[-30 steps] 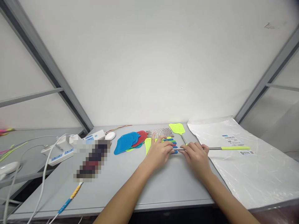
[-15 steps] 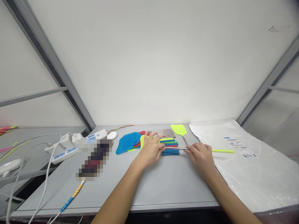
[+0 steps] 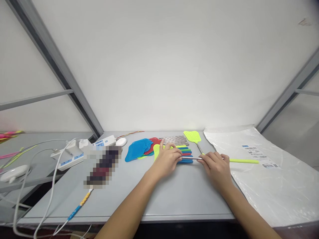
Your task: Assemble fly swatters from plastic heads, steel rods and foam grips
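Left hand [image 3: 166, 161] shifted rightward, fingertips pinching a metal rod [image 3: 191, 158], right hand [image 3: 216, 167] curled around it.

I am working in what is looking like a small workshop or office booth. My grey desk [image 3: 194, 196] is standing with its back edge at a white wall [image 3: 159, 66], and grey posts [image 3: 56, 64] are framing its back corners. Near the left edge a power strip [image 3: 72, 161] is carrying white plugs [image 3: 72, 148]; beyond that edge a second desk [image 3: 59, 135] is standing. Labelled plastic packaging [image 3: 249, 189] is lying along the right edge.
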Motion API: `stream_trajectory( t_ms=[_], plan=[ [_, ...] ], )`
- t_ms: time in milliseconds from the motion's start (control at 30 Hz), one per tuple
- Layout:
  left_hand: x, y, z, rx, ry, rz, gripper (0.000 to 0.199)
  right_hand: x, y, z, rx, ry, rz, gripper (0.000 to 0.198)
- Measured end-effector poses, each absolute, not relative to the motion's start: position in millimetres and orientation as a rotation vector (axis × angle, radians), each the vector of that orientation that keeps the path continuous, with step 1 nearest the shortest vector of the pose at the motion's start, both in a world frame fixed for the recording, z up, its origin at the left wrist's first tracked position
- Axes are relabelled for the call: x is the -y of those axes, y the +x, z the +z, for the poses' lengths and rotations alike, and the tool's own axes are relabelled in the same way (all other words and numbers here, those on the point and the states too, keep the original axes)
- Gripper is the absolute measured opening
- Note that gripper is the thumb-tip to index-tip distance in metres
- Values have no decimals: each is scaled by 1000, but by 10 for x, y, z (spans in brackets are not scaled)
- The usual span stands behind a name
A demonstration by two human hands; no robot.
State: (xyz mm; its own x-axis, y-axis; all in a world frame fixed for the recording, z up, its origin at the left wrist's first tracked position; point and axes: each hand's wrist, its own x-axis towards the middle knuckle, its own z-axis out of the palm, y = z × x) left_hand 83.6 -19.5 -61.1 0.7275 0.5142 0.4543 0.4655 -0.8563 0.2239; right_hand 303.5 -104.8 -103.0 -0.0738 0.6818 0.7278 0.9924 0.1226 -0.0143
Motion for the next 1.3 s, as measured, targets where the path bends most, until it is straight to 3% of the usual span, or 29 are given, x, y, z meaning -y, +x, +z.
stream_trajectory(
  t_ms=[600,1300],
  plan=[
    [36,469,-351,-1145,2909,852,22,1024,3210,-1048,1656,-1657,-622,16],
    [357,1038,-581,-720,2974,945,25,1078,2881,-1006,1784,-1565,-642,18]
  ],
)
